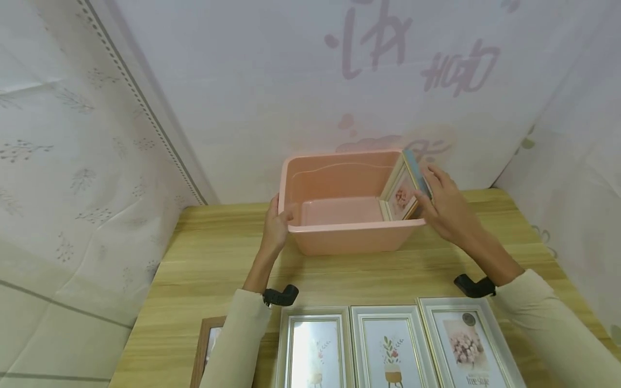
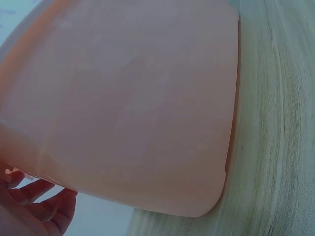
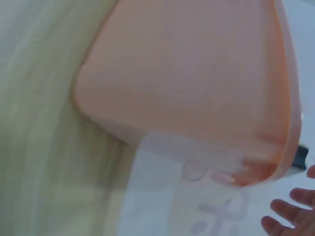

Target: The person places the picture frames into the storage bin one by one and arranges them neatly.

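A pink plastic bin (image 1: 346, 240) stands on the wooden table. My left hand (image 1: 275, 229) grips its left rim, thumb over the top; in the left wrist view, curled fingers (image 2: 47, 201) show beneath the rim. Picture frames (image 1: 401, 193) lean at the bin's right end, one with a flower print in front and a blue-edged one behind. Close beside them and the right rim is my right hand (image 1: 448, 207), fingers spread. From the right wrist view, its fingers (image 3: 290, 211) appear apart from the rim, near a dark frame corner (image 3: 300, 158); the thumb is hidden there.
Along the table's near edge lie white-and-gold frames with plant prints (image 1: 315, 347) (image 1: 390, 350), a white frame with a blossom print (image 1: 468, 345), and a brown frame (image 1: 206, 345) partly under my left sleeve. A printed white cloth (image 1: 233, 108) hangs right behind the bin.
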Motion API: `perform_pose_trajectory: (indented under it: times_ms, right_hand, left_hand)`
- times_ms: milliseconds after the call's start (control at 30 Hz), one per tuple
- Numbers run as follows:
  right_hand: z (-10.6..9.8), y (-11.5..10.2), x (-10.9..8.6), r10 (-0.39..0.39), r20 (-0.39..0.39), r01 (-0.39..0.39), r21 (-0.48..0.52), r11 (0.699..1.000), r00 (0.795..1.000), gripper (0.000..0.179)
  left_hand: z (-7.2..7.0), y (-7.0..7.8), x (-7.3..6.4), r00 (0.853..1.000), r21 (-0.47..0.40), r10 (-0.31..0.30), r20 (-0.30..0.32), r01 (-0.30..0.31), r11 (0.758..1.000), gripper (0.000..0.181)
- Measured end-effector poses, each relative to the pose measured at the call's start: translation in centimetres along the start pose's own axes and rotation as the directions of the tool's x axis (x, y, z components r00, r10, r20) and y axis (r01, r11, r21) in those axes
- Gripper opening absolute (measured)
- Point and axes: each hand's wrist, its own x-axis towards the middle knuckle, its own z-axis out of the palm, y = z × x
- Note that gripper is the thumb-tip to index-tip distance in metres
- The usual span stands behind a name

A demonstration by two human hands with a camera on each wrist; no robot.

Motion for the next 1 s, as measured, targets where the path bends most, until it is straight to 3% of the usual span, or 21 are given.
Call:
perform_pose_trajectory:
  times_ms: [200,333,500,667,800,1000]
  right_hand:
    - [0.0,1.3,-4.3,-0.051,-0.121,0.043,-0.07,0.997,0.991,0.052]
    - [0.1,2.4,-6.8,-0.067,-0.104,0.059,-0.081,0.995,0.992,0.048]
    - [0.1,3.6,-9.4,-0.048,0.023,0.05,-0.072,0.996,0.999,0.046]
    - [0.2,4.7,-11.5,-0.005,0.151,0.012,-0.044,0.999,0.989,0.049]
    - [0.6,5.5,-12.8,0.032,0.258,-0.027,-0.023,0.999,0.966,0.051]
    - [1.1,6.6,-14.7,0.056,0.399,-0.049,-0.027,0.998,0.915,0.056]
  left_hand:
    - [0.1,0.1,0.0,1.0,0.004,0.012,-0.001,-0.012,1.0,0.065]
    - [0.1,0.1,0.0,1.0,-0.007,0.009,-0.002,-0.009,1.0,0.065]
    - [0.0,-0.1,0.0,1.0,-0.037,-0.005,-0.01,0.005,0.999,0.065]
    - [0.1,-0.2,-0.1,1.0,-0.04,-0.004,-0.006,0.004,0.999,0.066]
    - [0.1,-0.1,-0.1,1.0,-0.029,0.001,0.0,-0.001,1.0,0.066]
    - [0.0,-0.1,0.0,1.0,-0.025,0.007,0.013,-0.007,1.0,0.066]
